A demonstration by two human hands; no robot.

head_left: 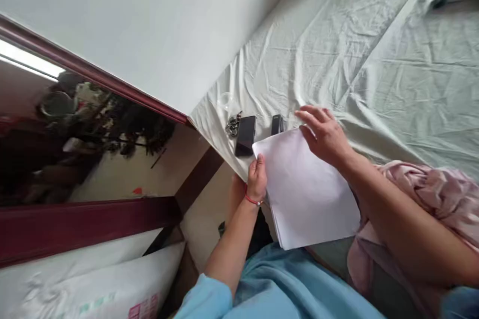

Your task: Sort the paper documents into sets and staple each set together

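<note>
A stack of white paper sheets (pixel 307 189) lies slantwise in front of my body, its lower edge near my lap. My left hand (pixel 257 179), with a red string bracelet at the wrist, pinches the stack's left edge, thumb on top; its other fingers are hidden beneath. Over the far right corner of the paper is my right hand (pixel 325 133), palm down with fingers stretched to the left, holding nothing I can see. Just beyond the paper's far edge lie a black smartphone (pixel 245 136) and a small black box-shaped item (pixel 277 124).
A bunch of keys (pixel 232 124) lies left of the phone on the wrinkled pale green sheet (pixel 337 60). Pink cloth (pixel 430 189) is bunched at the right. A white wall (pixel 149 25) borders the left. White printed sacks (pixel 112 279) stand at the lower left.
</note>
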